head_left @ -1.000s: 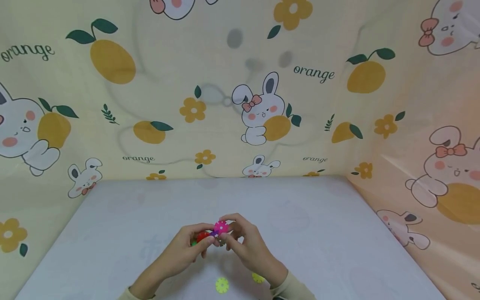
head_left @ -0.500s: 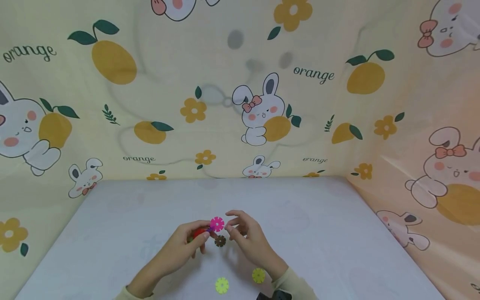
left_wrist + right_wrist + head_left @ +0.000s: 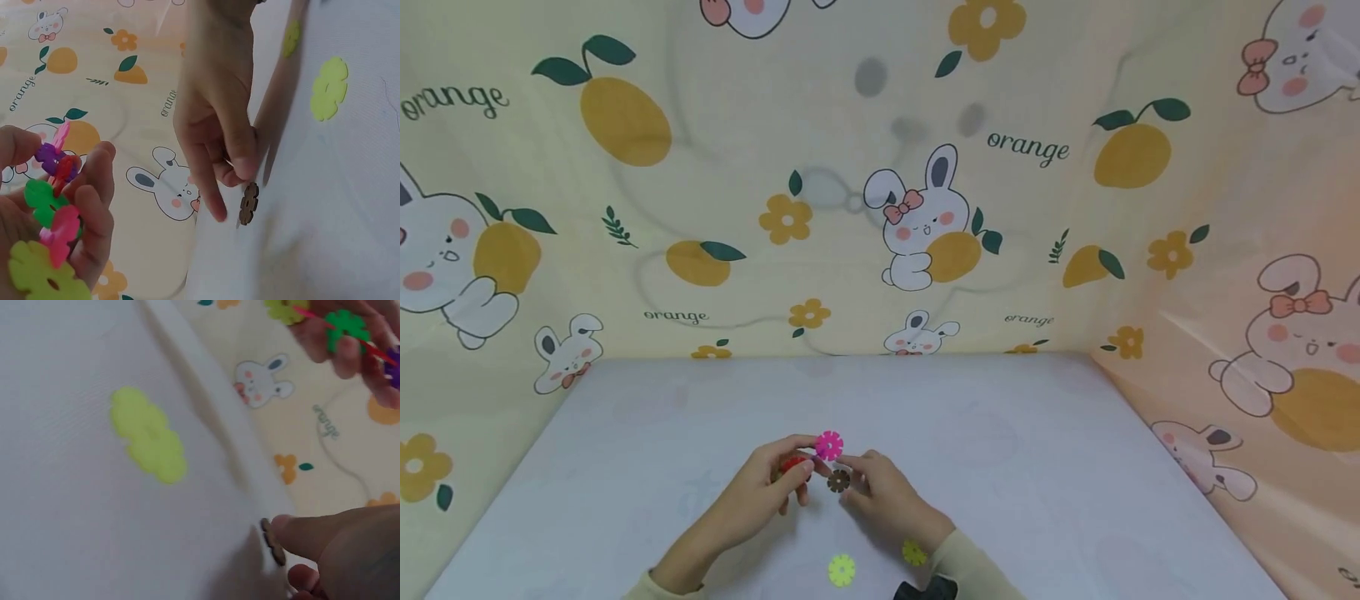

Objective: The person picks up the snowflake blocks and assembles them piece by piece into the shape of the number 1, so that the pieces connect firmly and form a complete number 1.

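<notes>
My left hand (image 3: 752, 500) holds a chain of slotted plastic flower discs, joined edge to edge. In the left wrist view the chain runs from a yellow disc (image 3: 47, 272) through pink, green (image 3: 44, 203), red and purple (image 3: 55, 159) to a pink one at the end. That end pink disc (image 3: 829, 445) sticks out past the left fingertips. A brown flower disc (image 3: 838, 481) lies on the white table. My right hand (image 3: 895, 504) is down beside it, index finger extended and thumb at the disc's edge; whether they touch cannot be told.
Two yellow flower discs lie nearer to me on the table, one (image 3: 842, 571) in front and another (image 3: 914, 552) by the right wrist. A black object (image 3: 928, 588) shows at the right sleeve. Printed cloth (image 3: 775, 275) rises behind the table and at both sides.
My right hand has let go of the chain's pink end and come down to the brown disc. The left hand, still holding the chain, has shifted slightly left.
</notes>
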Demonstrator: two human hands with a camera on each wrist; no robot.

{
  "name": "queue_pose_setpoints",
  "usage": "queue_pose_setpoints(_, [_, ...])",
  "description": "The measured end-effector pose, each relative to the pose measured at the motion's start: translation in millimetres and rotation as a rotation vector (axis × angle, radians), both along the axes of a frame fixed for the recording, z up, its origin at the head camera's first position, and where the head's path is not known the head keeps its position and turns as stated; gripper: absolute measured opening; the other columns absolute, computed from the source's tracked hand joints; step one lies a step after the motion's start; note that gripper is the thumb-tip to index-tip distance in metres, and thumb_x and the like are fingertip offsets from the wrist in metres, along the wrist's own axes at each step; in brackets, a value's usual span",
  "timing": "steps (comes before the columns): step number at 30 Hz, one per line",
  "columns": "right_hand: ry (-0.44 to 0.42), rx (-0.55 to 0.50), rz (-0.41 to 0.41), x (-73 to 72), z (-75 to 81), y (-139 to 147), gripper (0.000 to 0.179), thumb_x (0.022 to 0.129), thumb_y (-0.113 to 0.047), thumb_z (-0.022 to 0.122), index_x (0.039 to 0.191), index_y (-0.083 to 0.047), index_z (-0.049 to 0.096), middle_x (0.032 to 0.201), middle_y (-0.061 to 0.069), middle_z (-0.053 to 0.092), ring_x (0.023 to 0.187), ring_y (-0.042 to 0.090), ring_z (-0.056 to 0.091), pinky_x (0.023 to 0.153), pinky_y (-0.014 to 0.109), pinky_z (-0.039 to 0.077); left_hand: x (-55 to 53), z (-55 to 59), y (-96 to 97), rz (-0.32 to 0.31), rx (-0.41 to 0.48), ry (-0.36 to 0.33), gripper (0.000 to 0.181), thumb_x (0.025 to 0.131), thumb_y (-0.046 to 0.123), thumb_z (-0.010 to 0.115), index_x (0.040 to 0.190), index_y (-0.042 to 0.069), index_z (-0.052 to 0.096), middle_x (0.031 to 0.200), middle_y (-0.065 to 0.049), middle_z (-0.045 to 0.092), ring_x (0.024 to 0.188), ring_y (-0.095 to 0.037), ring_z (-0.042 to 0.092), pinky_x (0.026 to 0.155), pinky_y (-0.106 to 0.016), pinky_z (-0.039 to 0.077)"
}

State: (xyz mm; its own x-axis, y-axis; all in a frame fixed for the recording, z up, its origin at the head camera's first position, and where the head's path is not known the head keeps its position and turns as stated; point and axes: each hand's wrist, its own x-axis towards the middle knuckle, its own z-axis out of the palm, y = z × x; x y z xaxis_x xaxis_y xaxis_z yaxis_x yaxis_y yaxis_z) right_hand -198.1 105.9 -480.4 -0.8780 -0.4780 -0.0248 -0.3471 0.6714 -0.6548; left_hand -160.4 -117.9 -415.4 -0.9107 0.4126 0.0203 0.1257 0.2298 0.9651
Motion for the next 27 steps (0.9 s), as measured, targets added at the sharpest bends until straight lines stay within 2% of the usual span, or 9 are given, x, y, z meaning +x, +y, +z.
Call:
queue_pose_setpoints(4, [0.093, 0.085, 0.005, 1.2, -1.9, -5, 0.035, 0.092, -0.018, 0.073, 0.126, -0.014, 0.070, 0.093, -0.005, 0.059, 0.081, 0.005, 0.045, 0.069, 0.020, 0.040, 0.7, 0.2, -0.3, -0.009, 0.004, 0.010, 0.040, 0.105, 0.021, 0.053, 0.140, 0.001, 0.053, 0.116, -0.022, 0.069, 0.070, -0.011, 0.060, 0.055, -0.022, 0.048])
queue_pose_setpoints(9, [0.083, 0.099, -0.020, 4.2, -0.8, -5, 0.021, 0.092, -0.019, 0.073, 0.114, -0.018, 0.070, 0.100, -0.006, 0.061, 0.088, 0.004, 0.050, 0.074, 0.021, 0.045, 1.6, 0.7, -0.9, 0.005, 0.006, 0.029, 0.039, 0.105, 0.020, 0.054, 0.139, 0.000, 0.054, 0.120, -0.020, 0.065, 0.072, -0.014, 0.062, 0.057, -0.024, 0.052])
queue_pose_setpoints(16, [0.018, 0.023, -0.018, 3.9, 2.1, 0, 0.017, 0.092, -0.017, 0.073, 0.106, -0.021, 0.064, 0.092, -0.010, 0.066, 0.079, 0.002, 0.055, 0.071, 0.022, 0.047, 1.9, 0.9, -1.8, -0.005, 0.005, 0.054, 0.036, 0.105, 0.016, 0.053, 0.136, -0.003, 0.056, 0.115, -0.019, 0.067, 0.075, -0.011, 0.062, 0.064, -0.025, 0.055])
queue_pose_setpoints(21, [-0.019, -0.024, -0.014, 0.7, 4.2, 4, 0.011, 0.096, -0.015, 0.069, 0.102, -0.023, 0.066, 0.090, -0.011, 0.068, 0.077, 0.001, 0.058, 0.072, 0.022, 0.049, 2.0, 2.0, -1.7, -0.012, 0.007, 0.036, 0.038, 0.106, 0.019, 0.052, 0.137, -0.002, 0.055, 0.118, -0.019, 0.068, 0.077, -0.011, 0.062, 0.065, -0.025, 0.056])
queue_pose_setpoints(23, [-0.031, -0.039, -0.023, -1.2, 5.2, 7, 0.010, 0.096, -0.016, 0.068, 0.103, -0.023, 0.067, 0.090, -0.011, 0.068, 0.076, 0.002, 0.058, 0.071, 0.022, 0.049, 2.1, 1.9, -1.7, -0.008, 0.005, 0.032, 0.040, 0.106, 0.018, 0.051, 0.140, -0.002, 0.052, 0.118, -0.019, 0.068, 0.077, -0.011, 0.062, 0.066, -0.025, 0.056])
queue_pose_setpoints(27, [-0.039, -0.102, -0.046, -4.5, 9.9, 12, 0.011, 0.097, -0.019, 0.069, 0.108, -0.021, 0.067, 0.089, -0.009, 0.066, 0.071, 0.005, 0.056, 0.065, 0.021, 0.048, 2.5, 0.7, -1.2, 0.003, 0.003, 0.043, 0.044, 0.107, 0.017, 0.049, 0.149, 0.005, 0.044, 0.118, -0.018, 0.070, 0.075, -0.014, 0.063, 0.066, -0.025, 0.056])
